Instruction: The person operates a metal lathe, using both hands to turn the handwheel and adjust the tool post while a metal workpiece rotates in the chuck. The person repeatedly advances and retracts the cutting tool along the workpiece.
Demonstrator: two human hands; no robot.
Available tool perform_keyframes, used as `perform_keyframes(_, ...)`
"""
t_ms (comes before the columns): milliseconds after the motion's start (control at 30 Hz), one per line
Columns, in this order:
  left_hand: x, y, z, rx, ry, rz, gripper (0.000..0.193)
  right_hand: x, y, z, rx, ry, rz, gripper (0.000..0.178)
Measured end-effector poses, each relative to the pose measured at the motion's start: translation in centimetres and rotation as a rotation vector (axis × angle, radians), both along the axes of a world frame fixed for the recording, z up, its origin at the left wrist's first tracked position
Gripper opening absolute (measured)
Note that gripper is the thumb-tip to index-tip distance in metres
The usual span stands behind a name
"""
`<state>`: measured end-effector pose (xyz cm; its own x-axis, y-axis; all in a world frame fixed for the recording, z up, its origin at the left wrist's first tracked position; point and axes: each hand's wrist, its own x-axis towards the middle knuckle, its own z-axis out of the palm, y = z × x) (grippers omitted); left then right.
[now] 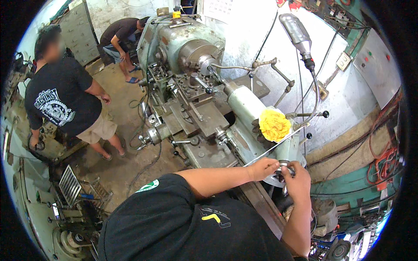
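Note:
Both my hands are at the near end of the lathe's tailstock (249, 104). A small, shiny round metal part, which looks like the hub of the tailstock handwheel (284, 163), sits between them. My left hand (264, 168) reaches in from the left, its fingertips pinched at the hub's left side. On the other side, my right hand (298, 179) curls thumb and fingers around the hub. My fingers hide much of the wheel. A yellow cloth (274, 125) lies bunched on the tailstock just beyond my hands.
The lathe chuck (198, 55) and carriage (204, 115) lie farther ahead. A lamp on a bendy neck (296, 37) hangs over the right side, and a black-knobbed lever (325, 114) sticks out below it. One person (65, 91) stands at left; another (119, 39) bends behind the headstock.

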<state>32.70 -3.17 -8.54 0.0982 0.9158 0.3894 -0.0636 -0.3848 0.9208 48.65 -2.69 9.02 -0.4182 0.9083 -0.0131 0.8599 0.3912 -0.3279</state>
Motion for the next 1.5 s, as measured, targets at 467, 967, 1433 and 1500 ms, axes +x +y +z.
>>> perform_keyframes(467, -0.9, -3.5, 1.4, -0.18, 0.119, 0.238, 0.034, 3.8, 4.4, -0.2, -0.182, -0.024, 0.161, 0.052)
perform_keyframes(967, -13.6, -31.1, -21.1, -0.604, 0.862, 0.595, 0.028, 0.7, 3.4, 1.4, -0.224, -0.157, 0.182, 0.063)
perform_keyframes(1433, -15.3, -37.7, -31.1, -1.526, 0.481, 0.336, 0.045, 0.5, 1.8, 0.3, -0.02, -0.142, 0.095, 0.068)
perform_keyframes(1500, -14.9, -35.2, -29.9, -1.176, 0.97, 0.12, 0.044, 0.3, 1.8, 0.2, 0.002, -0.153, 0.091, 0.069)
